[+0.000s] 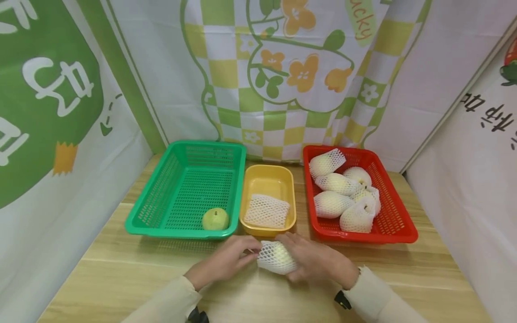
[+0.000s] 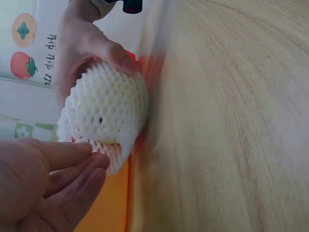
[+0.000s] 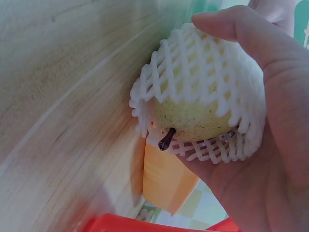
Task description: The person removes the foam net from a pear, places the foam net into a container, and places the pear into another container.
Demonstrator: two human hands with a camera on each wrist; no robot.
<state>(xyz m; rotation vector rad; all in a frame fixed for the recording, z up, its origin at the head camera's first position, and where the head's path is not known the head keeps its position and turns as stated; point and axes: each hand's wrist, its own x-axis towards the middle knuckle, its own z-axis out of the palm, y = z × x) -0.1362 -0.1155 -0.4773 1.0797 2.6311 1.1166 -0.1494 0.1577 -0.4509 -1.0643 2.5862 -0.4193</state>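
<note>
A pear (image 3: 193,116) in a white foam net (image 1: 276,257) is held just above the table, in front of the yellow tray. My right hand (image 1: 313,258) grips it from the right, thumb and fingers curled round the netted fruit. In the right wrist view its dark stem (image 3: 166,139) pokes out at the net's open end. On the other side, my left hand (image 1: 228,260) pinches the net's left edge between thumb and fingertips (image 2: 94,162). One bare pear (image 1: 216,219) lies in the green basket (image 1: 133,224), at its near right corner.
Between the baskets stands the yellow tray (image 1: 247,179) with flat foam nets (image 1: 266,211) in it. The red basket (image 1: 409,233) on the right holds several netted pears (image 1: 333,204). Printed cloth (image 1: 226,72) hangs behind the wooden table (image 1: 121,269).
</note>
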